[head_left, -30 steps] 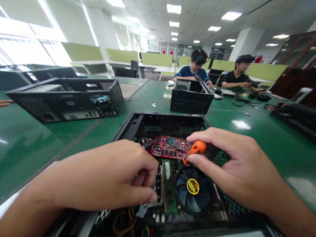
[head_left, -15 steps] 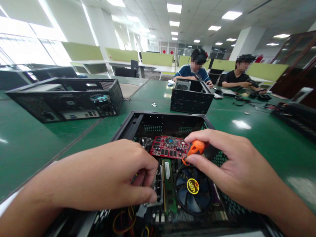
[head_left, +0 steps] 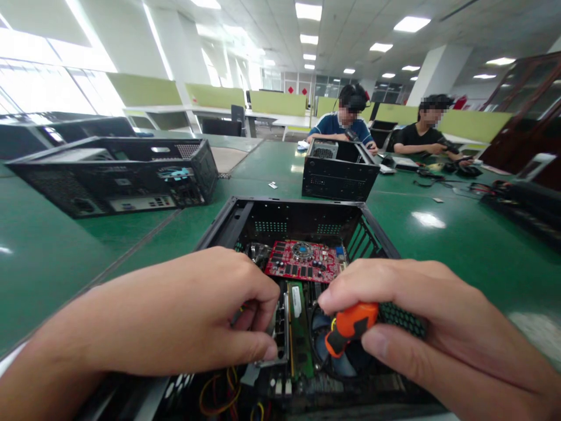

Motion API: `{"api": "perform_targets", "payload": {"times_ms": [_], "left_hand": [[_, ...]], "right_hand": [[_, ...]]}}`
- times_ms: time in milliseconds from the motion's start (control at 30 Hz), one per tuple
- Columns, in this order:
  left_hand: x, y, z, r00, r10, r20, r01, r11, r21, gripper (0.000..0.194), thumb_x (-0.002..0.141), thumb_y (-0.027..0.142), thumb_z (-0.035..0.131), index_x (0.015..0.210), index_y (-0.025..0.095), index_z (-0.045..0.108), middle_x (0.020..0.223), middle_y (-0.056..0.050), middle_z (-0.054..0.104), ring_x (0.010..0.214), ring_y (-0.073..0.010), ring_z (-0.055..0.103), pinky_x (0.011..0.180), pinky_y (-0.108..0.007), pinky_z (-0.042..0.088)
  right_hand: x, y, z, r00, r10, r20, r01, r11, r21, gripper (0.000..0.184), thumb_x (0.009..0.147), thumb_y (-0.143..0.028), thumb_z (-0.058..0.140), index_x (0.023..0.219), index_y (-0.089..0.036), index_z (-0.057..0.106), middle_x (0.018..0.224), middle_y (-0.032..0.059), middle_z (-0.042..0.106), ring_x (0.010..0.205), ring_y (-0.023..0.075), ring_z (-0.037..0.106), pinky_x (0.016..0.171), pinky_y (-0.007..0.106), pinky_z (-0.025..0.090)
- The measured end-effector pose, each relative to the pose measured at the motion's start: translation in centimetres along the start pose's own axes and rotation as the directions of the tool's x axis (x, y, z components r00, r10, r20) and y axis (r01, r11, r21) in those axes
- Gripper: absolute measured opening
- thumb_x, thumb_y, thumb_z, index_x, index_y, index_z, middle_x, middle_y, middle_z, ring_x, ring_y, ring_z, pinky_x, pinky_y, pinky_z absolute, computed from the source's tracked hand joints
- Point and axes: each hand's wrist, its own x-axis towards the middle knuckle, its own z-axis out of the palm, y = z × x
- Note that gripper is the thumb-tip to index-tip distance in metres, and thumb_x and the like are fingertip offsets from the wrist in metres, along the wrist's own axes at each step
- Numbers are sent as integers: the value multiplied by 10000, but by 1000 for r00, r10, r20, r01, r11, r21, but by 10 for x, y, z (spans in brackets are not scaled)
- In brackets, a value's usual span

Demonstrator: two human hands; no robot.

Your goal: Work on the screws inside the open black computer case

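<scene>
An open black computer case (head_left: pixel 302 217) lies before me. My right hand (head_left: pixel 407 310) grips the orange and black handle of a screwdriver (head_left: pixel 350 330) over the cooling fan (head_left: pixel 344 362), partly covering it; the screwdriver's tip is hidden. My left hand (head_left: pixel 236 318) is closed, fingers curled down beside a metal drive bracket (head_left: pixel 283 342); a bit of yellow shows between them, but what they hold is hidden. A red graphics card (head_left: pixel 289 260) lies toward the far side of the case. The green memory stick (head_left: pixel 299 336) stands left of the fan.
Thin coloured wires (head_left: pixel 219 397) loop at the near left of the case. Another open case (head_left: pixel 118 175) sits left on the green table (head_left: pixel 245 190), and a third case (head_left: pixel 339 175) stands ahead. Two people (head_left: pixel 339 126) sit across the table. Cables (head_left: pixel 447 178) lie at the right.
My right hand has moved the screwdriver toward me and down, from beside the graphics card to over the fan. The left hand has stayed nearly still.
</scene>
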Motion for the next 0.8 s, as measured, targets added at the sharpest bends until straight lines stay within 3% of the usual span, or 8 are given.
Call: {"api": "perform_targets", "payload": {"times_ms": [167, 367, 533, 600, 700, 800], "left_hand": [[-1, 1, 1, 1000, -11, -6, 12, 1000, 16, 185, 960, 310, 950, 817, 340, 837, 731, 81, 840, 645, -177, 746, 623, -333, 461], [1, 0, 3, 1000, -11, -9, 11, 1000, 20, 186, 962, 324, 936, 810, 343, 830, 719, 78, 829, 624, -179, 727, 607, -344, 453], [2, 0, 2, 1000, -3, -1, 3, 1000, 15, 203, 955, 317, 936, 792, 340, 817, 702, 79, 815, 605, -178, 703, 604, -341, 455], [1, 0, 2, 1000, -2, 3, 2, 1000, 10, 208, 968, 320, 929, 795, 337, 813, 707, 76, 816, 610, -179, 710, 604, -343, 455], [0, -1, 3, 1000, -1, 5, 1, 1000, 5, 203, 972, 325, 932, 806, 337, 817, 715, 70, 822, 615, -184, 722, 598, -353, 447], [-1, -2, 2, 1000, -2, -15, 2, 1000, 13, 201, 964, 325, 942, 805, 344, 821, 716, 72, 830, 632, -190, 735, 614, -351, 456]], "right_hand": [[8, 7, -3, 991, -43, 124, 29, 993, 115, 269, 1199, -226, 845, 1454, -274, 917, 1360, 59, 1030, 1169, 240, 1012, 1079, 246, 796], [11, 5, 2, 995, -41, 95, 30, 993, 110, 215, 1151, -207, 874, 1350, -266, 932, 1218, 19, 1029, 1042, 198, 990, 1012, 250, 786], [13, 7, 8, 990, -143, 15, 140, 983, 119, 144, 1112, -267, 1030, 1194, -230, 917, 1004, -4, 990, 847, 167, 925, 831, 237, 724], [11, 4, 6, 994, -106, 27, 103, 991, 89, 131, 1148, -253, 977, 1273, -227, 949, 1100, 34, 1017, 940, 196, 957, 910, 257, 756], [9, -1, 0, 995, -34, 96, 31, 999, 38, 321, 1182, -199, 835, 1475, -239, 960, 1375, 81, 1032, 1217, 247, 1000, 1092, 272, 788], [10, -3, -3, 992, -25, 125, 25, 1000, 1, 416, 1163, -165, 766, 1523, -254, 953, 1442, 70, 1024, 1286, 248, 998, 1132, 272, 788]]}}
